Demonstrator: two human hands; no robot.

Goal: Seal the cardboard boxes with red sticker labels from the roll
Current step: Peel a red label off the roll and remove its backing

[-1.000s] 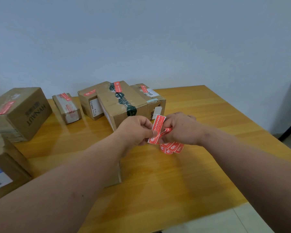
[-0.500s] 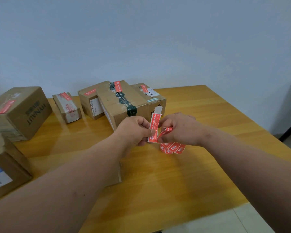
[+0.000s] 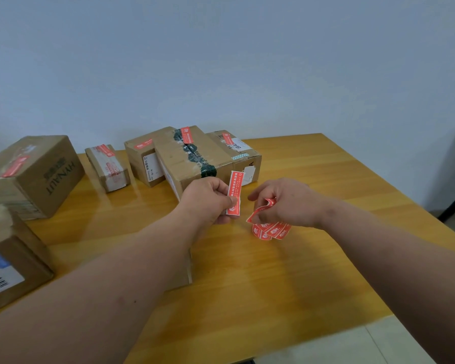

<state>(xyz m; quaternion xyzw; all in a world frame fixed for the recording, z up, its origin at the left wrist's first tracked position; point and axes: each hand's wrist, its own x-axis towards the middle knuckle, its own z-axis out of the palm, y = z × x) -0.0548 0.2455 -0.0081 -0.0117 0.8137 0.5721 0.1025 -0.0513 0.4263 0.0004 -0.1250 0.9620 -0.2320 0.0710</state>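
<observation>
My left hand [image 3: 208, 199] pinches a single red sticker label [image 3: 234, 191], held upright and free of the roll. My right hand [image 3: 286, 203] grips the roll of red labels [image 3: 271, 229], whose loose end curls up by the fingers. A small gap separates the label from the roll. Just behind my hands stands a long cardboard box [image 3: 192, 158] with dark tape and a red label on top. Under my left forearm lies another cardboard box [image 3: 184, 271], mostly hidden.
Several more boxes with red labels stand on the wooden table [image 3: 286, 271]: a large one [image 3: 34, 174] at far left, a small one [image 3: 108, 164], two at the back [image 3: 142, 158] [image 3: 237, 151]. A box with a barcode label [image 3: 8, 261] sits near left. The table edge runs at right.
The label has come off the roll. My left hand has drawn it to the left and upright, while my right hand has moved right with the roll.
</observation>
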